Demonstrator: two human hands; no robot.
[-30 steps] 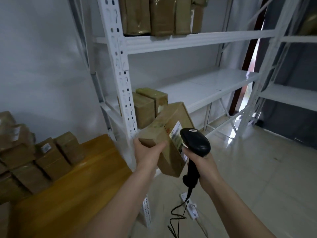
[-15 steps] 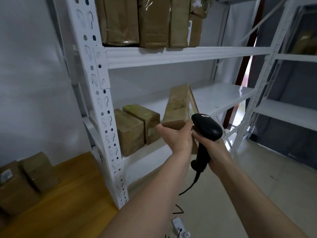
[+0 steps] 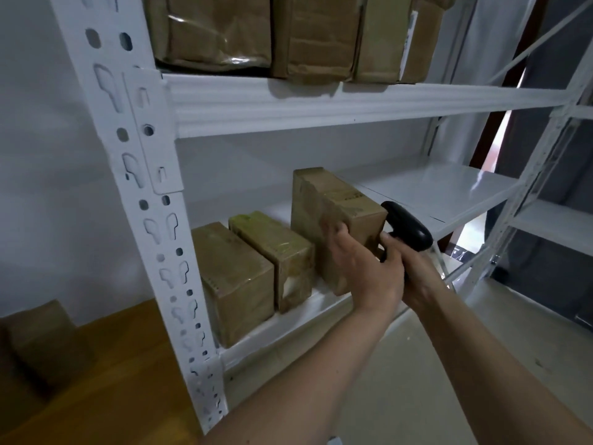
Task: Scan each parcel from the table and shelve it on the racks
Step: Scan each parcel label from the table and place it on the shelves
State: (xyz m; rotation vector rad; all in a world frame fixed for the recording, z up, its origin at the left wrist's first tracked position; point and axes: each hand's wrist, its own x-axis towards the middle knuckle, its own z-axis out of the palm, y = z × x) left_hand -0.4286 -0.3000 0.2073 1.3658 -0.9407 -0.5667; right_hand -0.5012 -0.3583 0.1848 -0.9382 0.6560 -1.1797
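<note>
A brown cardboard parcel (image 3: pixel 324 207) stands upright on the middle shelf (image 3: pixel 433 191) of the white rack, right of two parcels (image 3: pixel 237 277) standing there. My left hand (image 3: pixel 362 261) grips its near end, fingers curled round the front face. My right hand (image 3: pixel 414 268) holds the black barcode scanner (image 3: pixel 409 229) by its handle, just right of the parcel, its head close to the parcel's side.
The upper shelf (image 3: pixel 321 104) carries several wrapped parcels (image 3: pixel 288 33). A white upright post (image 3: pixel 154 220) stands at left. The wooden table (image 3: pixel 106 380) with more parcels (image 3: pixel 41 342) lies at lower left. A second rack (image 3: pixel 558 220) is at right.
My left hand carried the parcel from in front of the rack up and onto the middle shelf beside the two others. The right hand with the scanner followed alongside. The view moved closer.
</note>
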